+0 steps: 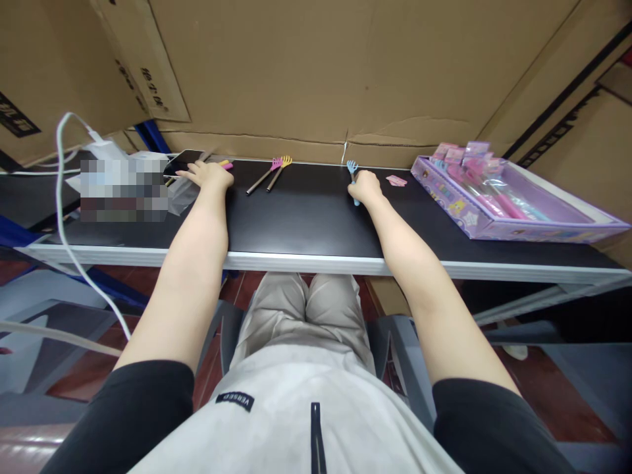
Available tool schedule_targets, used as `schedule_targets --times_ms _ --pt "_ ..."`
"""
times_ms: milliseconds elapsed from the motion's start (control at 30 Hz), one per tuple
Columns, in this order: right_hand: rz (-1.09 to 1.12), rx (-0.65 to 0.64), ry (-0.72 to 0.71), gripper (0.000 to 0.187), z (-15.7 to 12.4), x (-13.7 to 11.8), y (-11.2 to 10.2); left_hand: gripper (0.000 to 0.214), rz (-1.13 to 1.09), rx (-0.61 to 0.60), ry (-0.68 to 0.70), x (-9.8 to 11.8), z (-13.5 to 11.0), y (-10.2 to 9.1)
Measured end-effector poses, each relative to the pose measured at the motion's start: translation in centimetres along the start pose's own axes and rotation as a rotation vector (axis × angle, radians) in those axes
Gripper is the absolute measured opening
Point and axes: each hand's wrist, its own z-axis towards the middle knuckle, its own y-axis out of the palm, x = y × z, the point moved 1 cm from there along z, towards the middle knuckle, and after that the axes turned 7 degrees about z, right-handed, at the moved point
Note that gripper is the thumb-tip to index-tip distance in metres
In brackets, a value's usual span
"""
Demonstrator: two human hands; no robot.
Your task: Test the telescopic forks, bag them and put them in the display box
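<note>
My right hand point(367, 187) is closed around a light-blue back scratcher point(351, 167); its clawed head points to the back of the table and the blue handle end shows below my fingers. Over at the left, my left hand point(206, 175) has its fingers stretched out above clear plastic wrapping point(182, 197). Yellow and pink ends of something point(226, 165) poke out beside that hand, mostly hidden by it. Between my hands lie a pink back scratcher point(264, 176) and a yellow back scratcher point(280, 172), side by side with metal rods extended.
A purple display box point(469, 227) with packaged pink items point(486, 187) stands at the right. Small pink cards point(396, 180) lie left of it. A white cable point(60, 178) loops down at the far left. Cardboard point(316, 72) walls the black table's point(306, 224) back.
</note>
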Motion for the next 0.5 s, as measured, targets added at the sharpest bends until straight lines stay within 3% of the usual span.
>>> schedule_targets --times_ms 133,500 --pt "0.003 0.007 0.000 0.044 0.1 0.0 0.0 0.130 -0.002 0.059 0.004 1.3 -1.4 -0.8" --pt "0.011 0.001 -0.005 0.042 0.0 0.0 -0.1 0.089 0.136 0.164 0.119 7.6 -7.2 -3.1"
